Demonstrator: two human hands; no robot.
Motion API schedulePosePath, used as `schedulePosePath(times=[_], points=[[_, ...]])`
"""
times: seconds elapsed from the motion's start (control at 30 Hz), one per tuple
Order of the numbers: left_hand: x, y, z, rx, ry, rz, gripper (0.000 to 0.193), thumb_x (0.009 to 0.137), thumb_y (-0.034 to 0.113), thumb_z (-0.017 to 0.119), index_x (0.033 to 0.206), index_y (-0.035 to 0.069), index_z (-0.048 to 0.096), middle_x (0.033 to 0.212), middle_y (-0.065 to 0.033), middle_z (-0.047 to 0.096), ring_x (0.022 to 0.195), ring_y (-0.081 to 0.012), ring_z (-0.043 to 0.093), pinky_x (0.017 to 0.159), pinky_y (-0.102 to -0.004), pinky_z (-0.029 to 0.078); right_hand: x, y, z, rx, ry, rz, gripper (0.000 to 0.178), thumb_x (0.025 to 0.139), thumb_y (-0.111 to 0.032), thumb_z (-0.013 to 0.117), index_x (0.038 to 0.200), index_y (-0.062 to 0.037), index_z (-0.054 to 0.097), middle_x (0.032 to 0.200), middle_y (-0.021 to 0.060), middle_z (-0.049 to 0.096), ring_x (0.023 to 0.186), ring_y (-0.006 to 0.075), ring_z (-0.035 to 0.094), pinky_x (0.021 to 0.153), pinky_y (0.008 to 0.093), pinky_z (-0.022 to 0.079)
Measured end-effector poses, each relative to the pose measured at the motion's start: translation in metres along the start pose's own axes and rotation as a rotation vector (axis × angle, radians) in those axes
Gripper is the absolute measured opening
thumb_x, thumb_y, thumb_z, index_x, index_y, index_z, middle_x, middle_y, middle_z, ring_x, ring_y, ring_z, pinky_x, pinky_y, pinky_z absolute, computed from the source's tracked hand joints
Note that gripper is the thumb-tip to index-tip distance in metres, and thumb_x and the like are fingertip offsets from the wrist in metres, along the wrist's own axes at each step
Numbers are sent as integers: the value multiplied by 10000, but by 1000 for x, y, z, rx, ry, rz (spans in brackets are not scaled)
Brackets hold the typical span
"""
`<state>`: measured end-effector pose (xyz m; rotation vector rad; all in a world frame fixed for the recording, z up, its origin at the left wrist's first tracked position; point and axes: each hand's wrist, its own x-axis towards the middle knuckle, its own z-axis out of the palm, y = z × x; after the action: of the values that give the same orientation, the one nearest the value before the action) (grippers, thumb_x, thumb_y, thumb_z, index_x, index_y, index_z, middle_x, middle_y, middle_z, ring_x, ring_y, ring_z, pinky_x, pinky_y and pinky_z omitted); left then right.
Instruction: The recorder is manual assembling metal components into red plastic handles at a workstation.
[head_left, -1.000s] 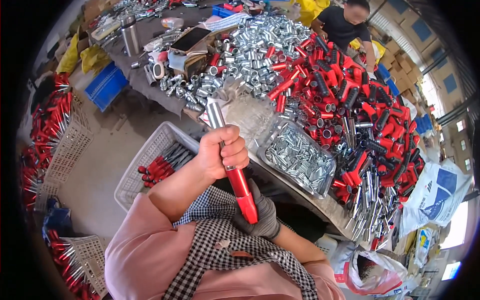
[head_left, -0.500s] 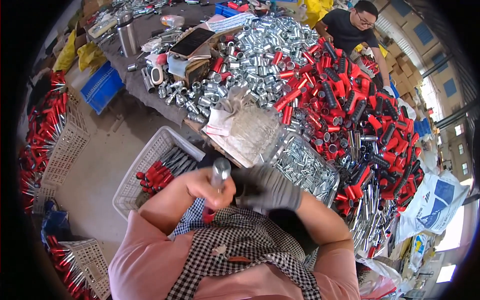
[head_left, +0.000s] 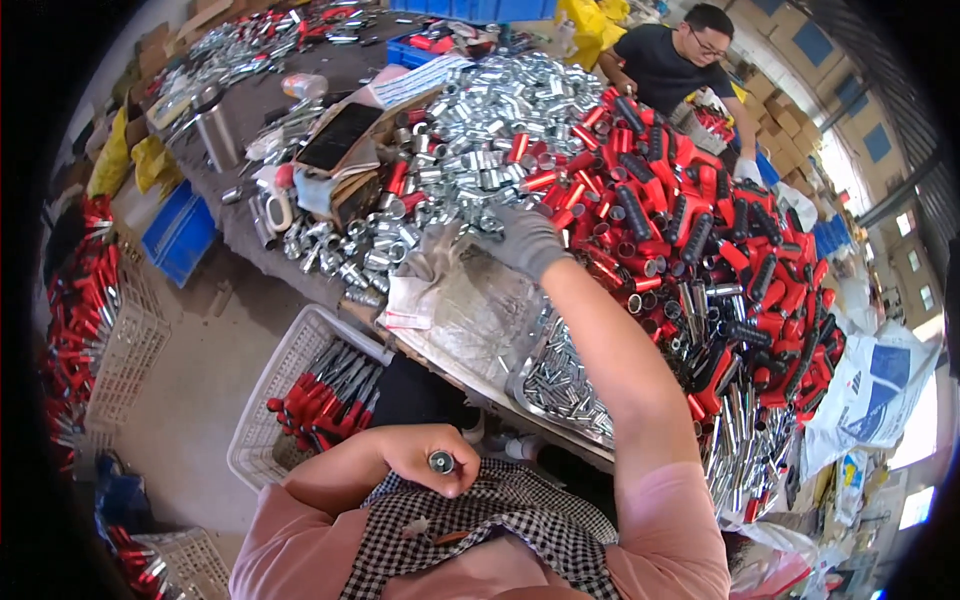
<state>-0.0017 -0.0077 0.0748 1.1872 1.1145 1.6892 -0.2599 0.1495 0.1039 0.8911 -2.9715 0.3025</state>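
My bare left hand (head_left: 428, 458), close to the checked apron, is closed around a tool standing on end. Only its round metal end (head_left: 441, 462) shows above the fist. My right hand (head_left: 527, 240), in a grey glove, stretches forward with its fingers at the near edge of a heap of short silver metal sleeves (head_left: 530, 100); the fingertips are partly lost among the sleeves. Just left of it a crumpled grey glove (head_left: 432, 258) lies at the top of a plastic-covered tray (head_left: 480, 300). Red handle pieces (head_left: 640, 235) are piled to the right.
Below my right forearm is a tray of small metal pins (head_left: 565, 385). A white basket (head_left: 262, 400) of red-handled tools stands left. A phone (head_left: 341, 136) and a steel flask (head_left: 215, 135) sit on the table. A co-worker (head_left: 675, 65) is at the far right.
My right hand has gone from beside the left hand up to the sleeve heap. My left hand has lowered toward the apron and turned the tool end-on. The whole view has shifted slightly.
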Motion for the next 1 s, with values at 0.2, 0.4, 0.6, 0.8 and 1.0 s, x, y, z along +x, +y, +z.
schedulePosePath(times=[0.2, 0.4, 0.6, 0.8, 1.0], points=[[14, 33, 2, 31, -43, -66, 260, 882, 247, 702, 893, -6, 647, 740, -49, 639, 632, -119, 585, 561, -264, 439, 40, 7, 27, 7, 53, 99, 459, 747, -374, 676, 1059, -40, 632, 985, 209, 677, 917, 361, 658, 829, 455, 510], [23, 46, 18, -18, 26, -227, 281, 862, 254, 731, 919, -10, 654, 779, -34, 653, 688, -100, 594, 619, -250, 461, -3, 7, -4, 242, 215, 74, 391, 768, -307, 671, 1066, -55, 642, 908, 184, 686, 841, 323, 673, 782, 424, 528], [33, 32, 30, 29, 191, -325, 266, 857, 240, 725, 922, -10, 661, 829, -48, 670, 763, -95, 612, 704, -251, 479, -139, -12, -53, 1797, -23, 231, 345, 878, -82, 606, 1205, 17, 562, 913, 110, 658, 772, 207, 656, 714, 322, 549], [61, 55, 41, 12, 181, -351, 224, 868, 201, 701, 920, -11, 648, 767, -38, 647, 666, -79, 586, 606, -224, 459, -271, -37, -49, 1912, -192, 378, 401, 845, -263, 647, 1143, -3, 578, 945, 84, 638, 846, 171, 619, 709, 291, 501], [86, -2, 48, -61, 306, -518, 272, 903, 262, 680, 924, -3, 618, 705, -10, 575, 562, -64, 501, 503, -216, 409, -335, -13, -49, 1730, -66, 412, 436, 860, -361, 662, 1104, -5, 602, 888, 63, 623, 710, 122, 587, 593, 238, 472]])
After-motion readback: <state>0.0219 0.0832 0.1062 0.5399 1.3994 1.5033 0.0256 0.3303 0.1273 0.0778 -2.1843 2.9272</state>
